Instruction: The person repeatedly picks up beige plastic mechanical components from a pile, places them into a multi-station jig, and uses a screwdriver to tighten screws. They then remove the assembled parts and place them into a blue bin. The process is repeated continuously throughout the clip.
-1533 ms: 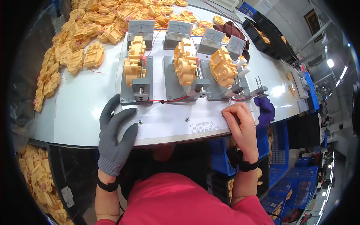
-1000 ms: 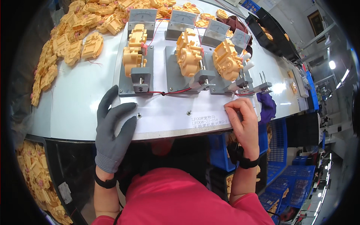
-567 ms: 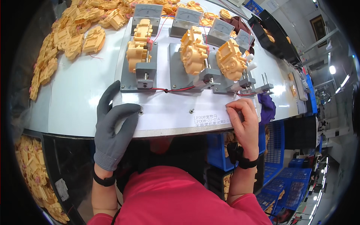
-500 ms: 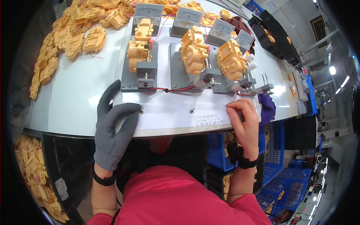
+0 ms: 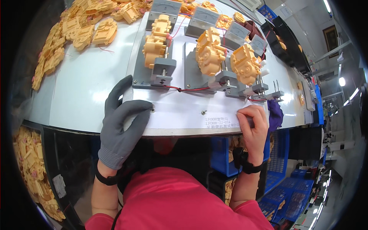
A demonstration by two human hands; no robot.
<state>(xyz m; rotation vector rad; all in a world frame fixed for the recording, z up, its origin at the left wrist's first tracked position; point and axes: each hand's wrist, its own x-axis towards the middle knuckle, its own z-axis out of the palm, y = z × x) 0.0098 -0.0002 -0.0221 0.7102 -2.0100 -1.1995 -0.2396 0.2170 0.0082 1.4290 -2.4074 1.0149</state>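
My left hand (image 5: 122,119), in a grey knit glove, rests at the near left of a white board (image 5: 176,111). Its fingers are apart, and one fingertip touches or nearly touches a small metal toggle switch (image 5: 152,109). Bare, my right hand (image 5: 254,123) lies at the board's near right with its fingertips brought together; what they pinch, if anything, is hidden. A second toggle switch (image 5: 203,112) stands between the hands. Beyond, three yellow plastic gearbox housings sit on grey test fixtures: a left housing (image 5: 156,42), a middle housing (image 5: 211,51) and a right housing (image 5: 245,64).
Several grey analog meters (image 5: 204,21) stand behind the fixtures, joined by red and black wires (image 5: 197,89). Yellow housings (image 5: 82,28) are heaped at the far left. A purple cloth (image 5: 275,114) lies right of the board. Blue crates (image 5: 279,153) stand below the table.
The view has shifted slightly, so the board, fixtures and meters appear farther right. Both hands stay at nearly the same spots on the board.
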